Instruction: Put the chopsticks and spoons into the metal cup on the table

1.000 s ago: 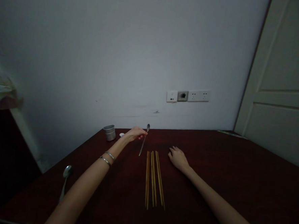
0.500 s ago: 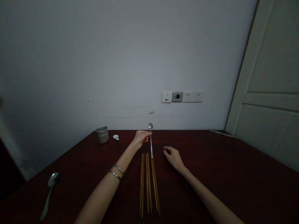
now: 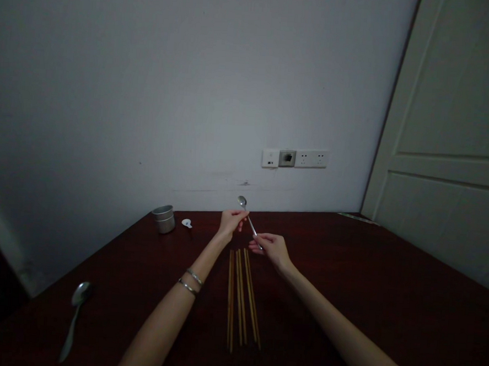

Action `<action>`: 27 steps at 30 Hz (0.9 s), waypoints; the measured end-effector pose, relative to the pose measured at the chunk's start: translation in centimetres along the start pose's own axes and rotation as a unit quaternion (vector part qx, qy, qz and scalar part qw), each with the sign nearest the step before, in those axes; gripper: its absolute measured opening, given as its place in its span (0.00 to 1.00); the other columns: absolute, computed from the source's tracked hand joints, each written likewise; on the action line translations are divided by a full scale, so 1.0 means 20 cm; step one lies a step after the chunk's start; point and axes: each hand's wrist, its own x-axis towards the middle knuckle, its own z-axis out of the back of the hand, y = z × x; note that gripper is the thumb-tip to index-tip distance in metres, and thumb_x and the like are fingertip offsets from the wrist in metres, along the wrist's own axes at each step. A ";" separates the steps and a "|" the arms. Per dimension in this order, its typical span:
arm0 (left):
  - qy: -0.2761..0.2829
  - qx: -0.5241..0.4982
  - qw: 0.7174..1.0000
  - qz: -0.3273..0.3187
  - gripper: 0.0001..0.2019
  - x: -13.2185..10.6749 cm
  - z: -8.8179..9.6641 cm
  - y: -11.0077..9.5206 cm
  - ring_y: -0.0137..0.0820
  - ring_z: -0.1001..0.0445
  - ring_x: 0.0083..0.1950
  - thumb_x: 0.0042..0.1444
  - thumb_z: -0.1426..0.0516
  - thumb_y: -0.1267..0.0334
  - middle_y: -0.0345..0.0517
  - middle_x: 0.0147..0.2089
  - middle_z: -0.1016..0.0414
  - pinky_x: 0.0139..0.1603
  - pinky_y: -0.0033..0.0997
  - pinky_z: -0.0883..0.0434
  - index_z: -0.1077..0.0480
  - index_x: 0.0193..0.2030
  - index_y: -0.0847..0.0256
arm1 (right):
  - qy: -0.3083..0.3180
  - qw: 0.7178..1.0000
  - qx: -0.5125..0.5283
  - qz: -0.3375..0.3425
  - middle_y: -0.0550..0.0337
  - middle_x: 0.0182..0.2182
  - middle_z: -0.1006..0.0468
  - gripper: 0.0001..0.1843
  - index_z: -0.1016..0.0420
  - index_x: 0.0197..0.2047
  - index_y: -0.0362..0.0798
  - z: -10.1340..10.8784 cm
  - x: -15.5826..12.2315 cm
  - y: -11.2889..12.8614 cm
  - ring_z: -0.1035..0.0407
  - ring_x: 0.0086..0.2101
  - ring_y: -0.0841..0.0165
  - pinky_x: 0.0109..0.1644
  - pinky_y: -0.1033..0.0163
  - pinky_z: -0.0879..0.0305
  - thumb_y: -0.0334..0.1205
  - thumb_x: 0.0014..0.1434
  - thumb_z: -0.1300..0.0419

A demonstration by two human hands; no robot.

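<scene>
A long-handled metal spoon (image 3: 252, 226) is held between both hands, tilted with its bowl up and to the left. My left hand (image 3: 232, 222) pinches the handle just below the bowl. Lower down, the fingers of my right hand (image 3: 272, 248) are closed on the handle's other end. Several wooden chopsticks (image 3: 239, 298) lie side by side on the table below the hands, pointing away from me.
On the dark red table (image 3: 328, 298), a larger metal spoon (image 3: 73, 321) lies at the near left. A metal cup (image 3: 164, 220) and a small white spoon-like piece (image 3: 187, 223) are at the back left. Behind rises a wall (image 3: 215, 120) with sockets (image 3: 311, 159).
My right hand has moved left and taken hold of the handle's lower end. The spoon's lower end has swung to the right, so it tilts more.
</scene>
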 end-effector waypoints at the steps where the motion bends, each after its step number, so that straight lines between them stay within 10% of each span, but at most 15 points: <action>1: -0.015 0.067 0.997 -0.028 0.14 -0.01 0.01 -0.01 0.22 0.39 0.17 0.43 0.42 0.55 0.39 0.18 0.35 0.19 0.23 0.42 0.31 0.24 0.67 | -0.008 1.000 -0.010 0.003 0.54 0.20 0.24 0.05 0.29 0.27 0.39 0.01 0.01 0.01 0.28 0.22 0.70 0.27 0.67 0.29 0.33 0.47 0.40; 6: 0.046 0.370 0.882 -0.290 0.11 -0.10 0.05 -0.14 0.30 0.30 0.39 0.48 0.43 0.59 0.45 0.40 0.28 0.39 0.27 0.35 0.29 0.37 0.61 | -0.030 0.991 -0.123 0.029 0.57 0.16 0.26 0.05 0.28 0.24 0.39 0.04 0.05 0.11 0.31 0.17 0.72 0.22 0.69 0.32 0.32 0.48 0.43; 11: 0.158 0.503 0.789 -0.315 0.13 -0.16 0.04 -0.20 0.31 0.31 0.45 0.53 0.49 0.68 0.48 0.46 0.29 0.42 0.26 0.37 0.30 0.45 0.59 | 0.014 0.962 -0.251 0.103 0.59 0.15 0.27 0.06 0.27 0.22 0.39 0.07 0.03 0.21 0.31 0.18 0.72 0.20 0.70 0.35 0.33 0.45 0.43; 19: 0.265 0.415 0.840 -0.227 0.13 -0.18 0.03 -0.21 0.23 0.38 0.22 0.49 0.45 0.59 0.41 0.21 0.31 0.23 0.22 0.47 0.25 0.28 0.67 | 0.105 0.958 -0.246 0.103 0.59 0.16 0.26 0.11 0.28 0.23 0.39 0.08 0.02 0.37 0.33 0.18 0.74 0.23 0.70 0.35 0.41 0.44 0.40; 27: 0.317 0.195 0.923 -0.099 0.20 -0.22 0.01 -0.20 0.18 0.54 0.16 0.46 0.44 0.50 0.40 0.17 0.34 0.18 0.23 0.57 0.26 0.26 0.70 | 0.109 0.964 -0.211 0.120 0.64 0.15 0.29 0.16 0.26 0.23 0.41 0.06 0.07 0.36 0.39 0.16 0.78 0.19 0.72 0.42 0.48 0.42 0.38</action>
